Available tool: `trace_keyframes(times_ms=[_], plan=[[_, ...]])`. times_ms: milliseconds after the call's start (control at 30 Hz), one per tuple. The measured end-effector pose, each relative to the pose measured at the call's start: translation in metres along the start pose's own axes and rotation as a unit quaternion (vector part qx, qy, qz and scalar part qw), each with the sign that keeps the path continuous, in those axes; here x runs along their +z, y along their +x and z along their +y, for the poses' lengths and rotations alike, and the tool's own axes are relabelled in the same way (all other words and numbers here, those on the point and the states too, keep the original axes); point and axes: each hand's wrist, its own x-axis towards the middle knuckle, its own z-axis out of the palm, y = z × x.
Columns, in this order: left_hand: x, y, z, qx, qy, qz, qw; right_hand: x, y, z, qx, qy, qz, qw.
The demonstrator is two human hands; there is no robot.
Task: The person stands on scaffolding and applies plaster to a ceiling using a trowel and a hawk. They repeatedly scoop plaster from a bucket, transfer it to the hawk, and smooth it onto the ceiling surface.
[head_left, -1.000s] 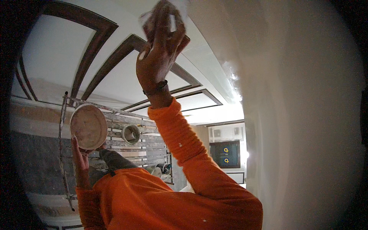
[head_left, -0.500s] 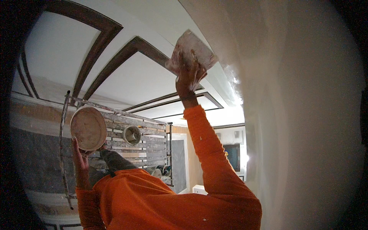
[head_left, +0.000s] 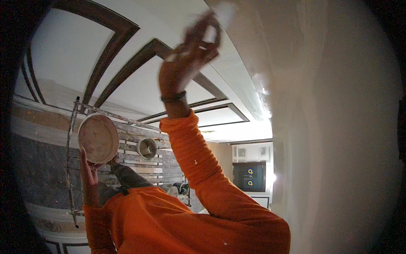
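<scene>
My left hand is closed on the lower side of a round, shallow pan, whose inside is coated with pale pinkish paste. Raised high at the top is my right hand, blurred by motion, with a dark band at its wrist. Its fingers are bent around a flat putty blade, which shows only as a whitish smear by the fingertips. The blade is near the seam between a white surface and a smooth grey surface; whether it touches either cannot be seen.
A slatted scaffold platform with metal rails lies below me. On it stands a small bucket with something inside. Dark brown moulding frames white panels ahead. A bright light shines beside a dark rectangular opening or panel.
My right hand has swung up and to the left, and the putty blade has turned from facing me to a blurred edge at the top. The left hand and pan have hardly moved.
</scene>
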Motion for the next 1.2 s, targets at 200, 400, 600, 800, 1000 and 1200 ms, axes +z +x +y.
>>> trace_keyframes(times_ms=[200, 400, 600, 800, 1000, 1200], plan=[[-0.001, 0.007, -0.001, 0.010, -0.008, -0.009, 1.000, -0.033, -0.016, 0.037, -0.257, -0.051, -0.107, 0.959], [0.021, -0.010, 0.017, -0.021, -0.025, 0.055, 0.998, -0.078, 0.009, 0.135, -0.222, -0.278, -0.065, 0.932], [-0.009, -0.004, 0.000, 0.051, 0.021, -0.002, 0.998, -0.061, -0.041, 0.169, -0.244, -0.203, -0.102, 0.943], [-0.053, 0.000, -0.027, 0.261, 0.244, -0.023, 0.934, -0.078, -0.033, 0.133, -0.006, -0.153, 0.066, 0.986], [0.012, -0.020, 0.015, 0.187, 0.198, 0.037, 0.962, -0.009, -0.005, 0.106, 0.038, -0.119, 0.114, 0.986], [0.031, -0.013, 0.048, -0.044, -0.017, 0.091, 0.995, 0.022, 0.021, -0.009, -0.192, -0.005, -0.065, 0.979]])
